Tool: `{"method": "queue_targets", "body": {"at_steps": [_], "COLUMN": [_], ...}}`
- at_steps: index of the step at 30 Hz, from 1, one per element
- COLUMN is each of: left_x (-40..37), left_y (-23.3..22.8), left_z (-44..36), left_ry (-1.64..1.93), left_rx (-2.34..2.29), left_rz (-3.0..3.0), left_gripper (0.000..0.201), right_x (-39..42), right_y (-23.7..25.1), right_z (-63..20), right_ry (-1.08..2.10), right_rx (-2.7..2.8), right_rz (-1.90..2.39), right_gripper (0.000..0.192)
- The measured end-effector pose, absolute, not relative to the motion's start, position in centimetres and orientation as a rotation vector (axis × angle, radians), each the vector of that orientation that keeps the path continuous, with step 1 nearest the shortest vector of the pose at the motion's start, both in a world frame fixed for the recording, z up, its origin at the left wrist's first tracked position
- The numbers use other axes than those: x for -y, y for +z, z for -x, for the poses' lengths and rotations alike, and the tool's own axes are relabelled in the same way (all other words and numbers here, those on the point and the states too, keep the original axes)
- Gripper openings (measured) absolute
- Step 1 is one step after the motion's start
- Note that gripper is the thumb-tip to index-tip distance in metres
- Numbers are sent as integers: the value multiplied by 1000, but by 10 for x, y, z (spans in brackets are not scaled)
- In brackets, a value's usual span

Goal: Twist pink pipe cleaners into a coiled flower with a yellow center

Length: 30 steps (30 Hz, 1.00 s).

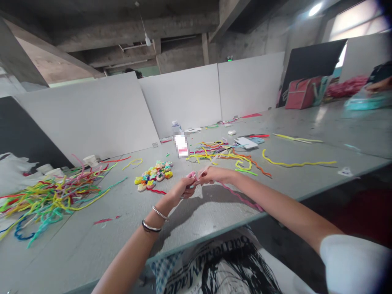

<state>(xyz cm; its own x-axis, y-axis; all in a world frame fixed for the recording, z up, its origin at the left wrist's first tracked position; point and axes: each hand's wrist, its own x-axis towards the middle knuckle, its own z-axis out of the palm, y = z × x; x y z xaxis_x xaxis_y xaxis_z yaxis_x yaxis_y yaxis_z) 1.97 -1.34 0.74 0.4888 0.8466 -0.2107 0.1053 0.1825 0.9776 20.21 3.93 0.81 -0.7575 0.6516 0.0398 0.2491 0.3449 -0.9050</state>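
Above the table near its front edge, my two hands meet. My left hand [183,188] is closed around a small bundled pink pipe cleaner [191,174]. Fingers of my right hand [209,174] pinch at the right side of the same pink piece; the exact grip is too small to make out. A longer pink strand [241,196] runs from below my right wrist to the table edge; whether it joins the held piece is hidden. Just left of my hands lies a cluster of small colourful pipe-cleaner flowers [154,175], with a red strand [157,191] beside it.
A heap of pipe cleaners [61,192] covers the table's left side. More loose strands [220,153] lie beyond my hands, near a white phone [246,143], scissors [257,135] and a bottle [176,127]. White partitions [183,98] stand behind. Another person's hand [379,85] is far right.
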Motion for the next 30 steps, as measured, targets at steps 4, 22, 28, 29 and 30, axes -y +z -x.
{"method": "queue_targets", "body": {"at_steps": [4, 22, 28, 29, 30], "left_x": [9, 12, 13, 13, 12], "left_y": [7, 11, 9, 8, 7], "left_z": [-15, -8, -15, -18, -21], "left_ry": [616, 486, 622, 676, 729], "left_rx": [-836, -644, -791, -834, -880], "left_rz": [-1164, -898, -1065, -1103, -1139], "left_gripper": [31, 29, 28, 27, 27], "right_x": [-42, -42, -43, -43, -43], "right_y": [4, 0, 0, 0, 0], "right_z": [-198, -194, -192, -191, -190], "right_ry": [1363, 1022, 973, 954, 937], "right_rx": [2112, 2107, 2006, 1998, 1996], "right_rz": [726, 397, 451, 470, 489], "right_gripper": [35, 25, 22, 22, 21]}}
